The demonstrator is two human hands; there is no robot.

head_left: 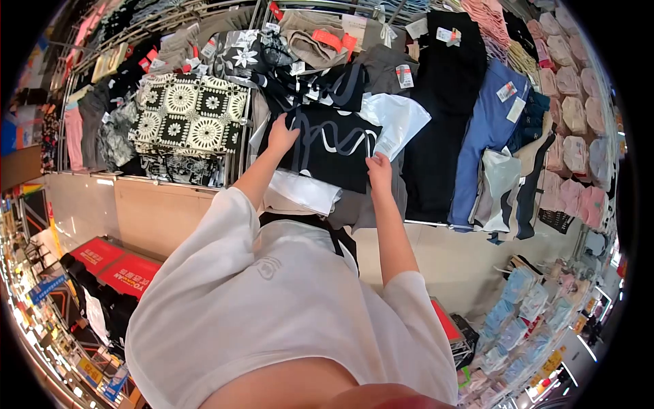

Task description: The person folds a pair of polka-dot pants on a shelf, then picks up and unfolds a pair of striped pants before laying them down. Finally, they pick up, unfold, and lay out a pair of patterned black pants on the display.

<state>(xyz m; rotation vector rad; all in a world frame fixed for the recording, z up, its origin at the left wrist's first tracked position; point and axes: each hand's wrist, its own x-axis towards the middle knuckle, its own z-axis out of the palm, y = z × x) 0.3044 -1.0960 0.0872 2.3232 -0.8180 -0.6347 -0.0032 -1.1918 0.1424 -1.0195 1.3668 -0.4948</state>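
Note:
A black folded garment (323,150) with grey and white wavy lines lies before me on a pile of clothes. My left hand (282,135) is closed at its left side, fingertips partly hidden against the dark cloth. At the lower right edge, my right hand (379,170) pinches the same garment between thumb and fingers. A white plastic bag (398,123) sticks out beyond the garment on the right, and more white plastic (306,192) shows beneath its near side. Above it lies another black patterned piece with a tag.
Black-and-cream patterned cloth (191,112) is stacked on the left. Black trousers (446,102) and blue trousers (489,136) with tags lie to the right. Packed pink items (569,116) line the far right. A metal rail (436,223) edges the display, with red boxes (116,262) lower left.

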